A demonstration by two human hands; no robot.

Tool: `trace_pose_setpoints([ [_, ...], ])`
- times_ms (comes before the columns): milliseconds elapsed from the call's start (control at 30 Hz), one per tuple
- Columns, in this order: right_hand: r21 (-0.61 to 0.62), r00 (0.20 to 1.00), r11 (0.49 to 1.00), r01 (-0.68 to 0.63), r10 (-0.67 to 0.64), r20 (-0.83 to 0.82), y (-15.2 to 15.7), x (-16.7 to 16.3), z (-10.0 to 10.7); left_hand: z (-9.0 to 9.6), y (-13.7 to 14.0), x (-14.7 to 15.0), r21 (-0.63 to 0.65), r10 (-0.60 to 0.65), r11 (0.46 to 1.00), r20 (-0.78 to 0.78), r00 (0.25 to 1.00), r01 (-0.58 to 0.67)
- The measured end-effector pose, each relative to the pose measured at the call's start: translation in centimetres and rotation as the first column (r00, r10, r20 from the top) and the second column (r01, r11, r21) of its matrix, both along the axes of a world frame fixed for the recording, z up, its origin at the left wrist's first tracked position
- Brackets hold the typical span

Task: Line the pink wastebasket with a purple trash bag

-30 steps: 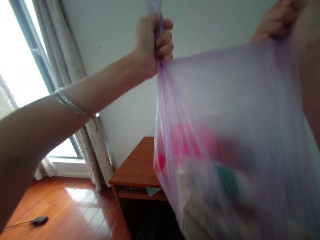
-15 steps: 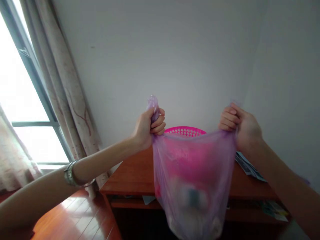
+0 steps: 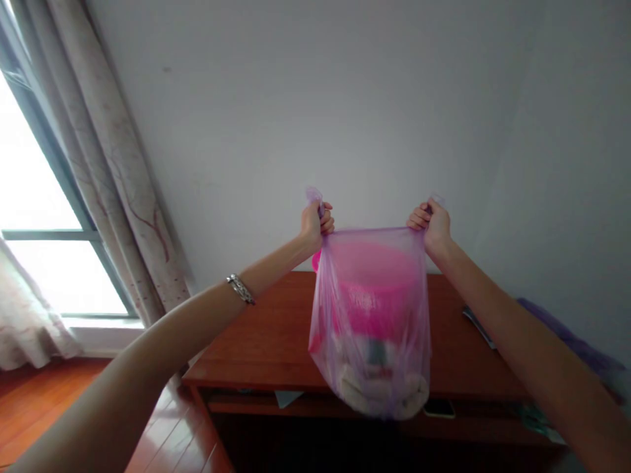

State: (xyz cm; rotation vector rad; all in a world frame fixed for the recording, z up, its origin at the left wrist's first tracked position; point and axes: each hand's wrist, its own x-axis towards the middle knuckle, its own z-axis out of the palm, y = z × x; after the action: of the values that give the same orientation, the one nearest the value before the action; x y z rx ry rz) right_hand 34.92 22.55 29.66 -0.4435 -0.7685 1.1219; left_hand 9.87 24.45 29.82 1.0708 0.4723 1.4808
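A sheer purple plastic bag (image 3: 372, 315) hangs stretched between my two raised hands. My left hand (image 3: 318, 222) is closed round its left top corner, and a twist of film pokes out above the fist. Its right top corner is gripped in my right hand (image 3: 430, 222). Through the film a pale, cloth-like bundle shows at the bottom, with a dark and white item above it that I cannot make out. Behind the bag, seen mostly through it, a bright pink plastic basket (image 3: 316, 261) stands on the desk.
The reddish-brown wooden desk (image 3: 256, 341) stands against a grey wall. A phone-like object (image 3: 438, 408) lies on the shelf below the top. Purple plastic (image 3: 566, 335) lies at the right, beyond my forearm. Curtains (image 3: 113, 151) and a window are on the left.
My hands have moved farther out from me and closer together, carrying the bag forward over the desk. The bag now covers most of the pink basket from view.
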Motion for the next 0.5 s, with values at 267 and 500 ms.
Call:
trace_pose_setpoints([
  [267, -0.019, 0.998, 0.998, -0.052, 0.053, 0.028, 0.7, -0.5, -1.3, -1.0, 2.4, -1.0, 0.089, 0.019, 0.996, -0.082, 0.996, -0.012],
  [500, -0.177, 0.927, 0.975, -0.137, 0.189, 0.324, -0.1, -1.0, -3.5, -3.3, 1.4, -1.1, 0.172, -0.095, 0.964, -0.483, 0.871, 0.201],
])
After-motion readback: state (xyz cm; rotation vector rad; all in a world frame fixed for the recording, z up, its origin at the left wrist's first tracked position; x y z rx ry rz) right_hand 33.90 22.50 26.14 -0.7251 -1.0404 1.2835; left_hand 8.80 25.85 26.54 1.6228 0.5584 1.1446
